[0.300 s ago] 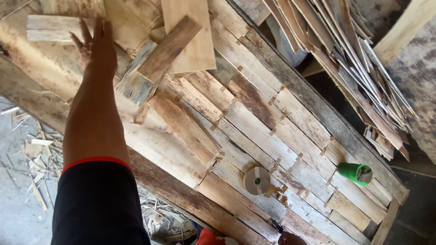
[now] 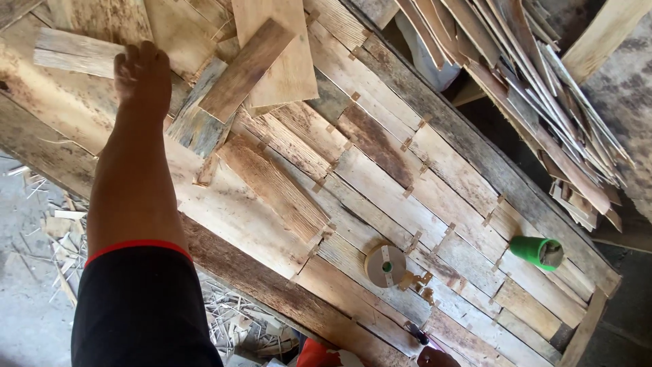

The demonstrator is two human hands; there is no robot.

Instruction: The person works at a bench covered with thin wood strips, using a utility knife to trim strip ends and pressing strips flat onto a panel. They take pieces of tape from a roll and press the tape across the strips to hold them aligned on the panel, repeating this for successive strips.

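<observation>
Left hand [image 2: 142,75], head view: fingers splayed a moment ago, now drawn together, resting on the stacked boards [image 2: 272,61] at the end of a pale strip [image 2: 71,54]; contact made, but a firm grasp cannot be told. Right hand [image 2: 435,357] is cut off at the frame edge beside a small dark tool [image 2: 416,333], its grip unreadable.

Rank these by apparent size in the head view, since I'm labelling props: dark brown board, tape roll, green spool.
1. dark brown board
2. tape roll and green spool: they look alike, so unranked.
</observation>
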